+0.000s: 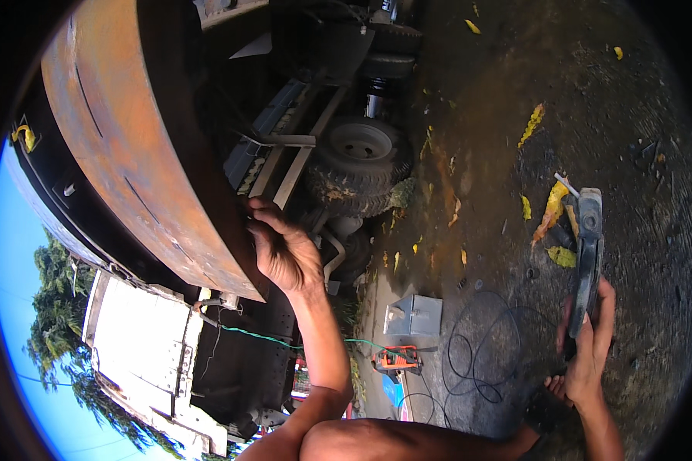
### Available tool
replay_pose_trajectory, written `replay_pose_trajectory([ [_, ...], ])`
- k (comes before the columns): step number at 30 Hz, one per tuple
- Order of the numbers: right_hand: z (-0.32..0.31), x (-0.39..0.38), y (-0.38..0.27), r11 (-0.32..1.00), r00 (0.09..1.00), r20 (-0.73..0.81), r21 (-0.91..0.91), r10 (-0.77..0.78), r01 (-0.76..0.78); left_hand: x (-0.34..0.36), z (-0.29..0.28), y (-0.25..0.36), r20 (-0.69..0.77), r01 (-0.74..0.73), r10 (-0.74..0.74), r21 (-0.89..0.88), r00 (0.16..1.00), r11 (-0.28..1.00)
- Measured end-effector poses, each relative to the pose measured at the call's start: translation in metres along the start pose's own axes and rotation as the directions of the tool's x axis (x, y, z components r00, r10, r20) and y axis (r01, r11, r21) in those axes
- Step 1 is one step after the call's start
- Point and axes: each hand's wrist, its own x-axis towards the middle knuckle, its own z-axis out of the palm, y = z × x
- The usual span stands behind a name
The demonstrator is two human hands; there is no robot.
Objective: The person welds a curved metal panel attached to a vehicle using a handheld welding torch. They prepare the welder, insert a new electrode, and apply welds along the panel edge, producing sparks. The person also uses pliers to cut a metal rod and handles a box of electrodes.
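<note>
My right hand [592,357] is wrapped round the handle of a worn welding electrode holder [590,250], its head directed away from me. A short pale rod [567,184] shows beside that head; whether the jaws clamp it is unclear. On the left, a long curved plate of rusty steel [142,165] slants across the view. My left hand [291,257] is raised at the plate's dark inner side, fingers curled and closed. Its fingertips run into shadow by the edge, so what they pinch, if anything, is hidden.
Behind the plate are a truck wheel [359,146] and metal frame bars [300,165]. An orange welding machine [396,359], a grey metal box [413,316] and looped black cable [469,376] lie on the ground. A green wire [261,336] passes behind my left forearm. Yellow leaves [553,207] lie scattered.
</note>
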Motion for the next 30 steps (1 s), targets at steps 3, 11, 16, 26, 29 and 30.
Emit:
replay_pose_trajectory([
  [3, 0.007, -0.002, -0.002, 0.999, 1.000, -0.013, -0.037, 0.002, -0.003, 0.003, -0.009, 0.002, 0.085, 0.012, -0.013, 0.021, 0.996, 1.000],
  [11, -0.001, -0.003, -0.004, 0.987, 0.999, 0.036, -0.161, -0.021, 0.026, 0.018, -0.020, 0.009, 0.280, -0.156, 0.073, 0.290, 0.957, 0.944],
  [16, 0.001, -0.005, -0.002, 0.981, 0.998, 0.019, -0.186, -0.060, 0.063, 0.016, -0.041, 0.019, 0.196, -0.269, 0.204, 0.413, 0.959, 0.870],
  [26, 0.015, -0.008, -0.017, 0.994, 0.999, 0.032, -0.109, -0.012, 0.015, 0.023, -0.032, 0.014, 0.246, -0.224, 0.128, 0.415, 0.961, 0.882],
  [29, 0.018, -0.007, -0.020, 0.995, 0.998, 0.059, -0.094, -0.015, 0.021, 0.029, -0.027, 0.010, 0.268, -0.174, 0.094, 0.293, 0.959, 0.940],
  [30, 0.018, -0.006, -0.020, 0.996, 0.998, 0.067, -0.089, -0.016, 0.022, 0.030, -0.024, 0.006, 0.279, -0.140, 0.073, 0.227, 0.957, 0.964],
])
